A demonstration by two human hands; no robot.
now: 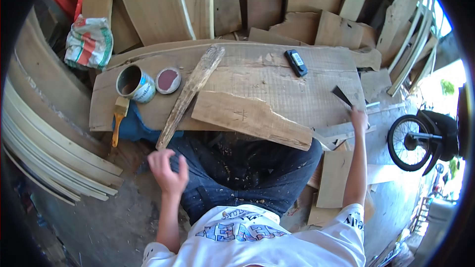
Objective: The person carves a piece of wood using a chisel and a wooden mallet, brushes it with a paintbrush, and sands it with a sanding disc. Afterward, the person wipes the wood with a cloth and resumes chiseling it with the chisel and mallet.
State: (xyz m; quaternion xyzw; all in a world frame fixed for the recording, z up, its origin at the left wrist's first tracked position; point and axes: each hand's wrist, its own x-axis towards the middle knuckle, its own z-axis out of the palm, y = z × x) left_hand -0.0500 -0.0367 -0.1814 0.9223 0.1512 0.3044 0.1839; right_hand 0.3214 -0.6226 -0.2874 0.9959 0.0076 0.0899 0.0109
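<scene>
My right hand (359, 118) grips a flat dark-bladed scraper (343, 97) at the right end of the wide board (321, 94). My left hand (168, 168) is open with curved fingers, just below the end of a long rough wooden strip (193, 89); I cannot tell whether it touches it. A jagged-edged plank (232, 113) lies along the near edge. To the left stand an open tin (136, 84) and a small round container of maroon stuff (168, 81), with a brush (119, 116) beside a blue cloth (133, 118). A black device (296, 63) lies toward the back.
Leaning planks (257, 0) line the back, with a white striped sack (88, 42) at left. Curved slats (49, 163) are stacked on the left. A motorbike (430, 138) stands at the right. Loose boards (334, 178) lie beside my right leg.
</scene>
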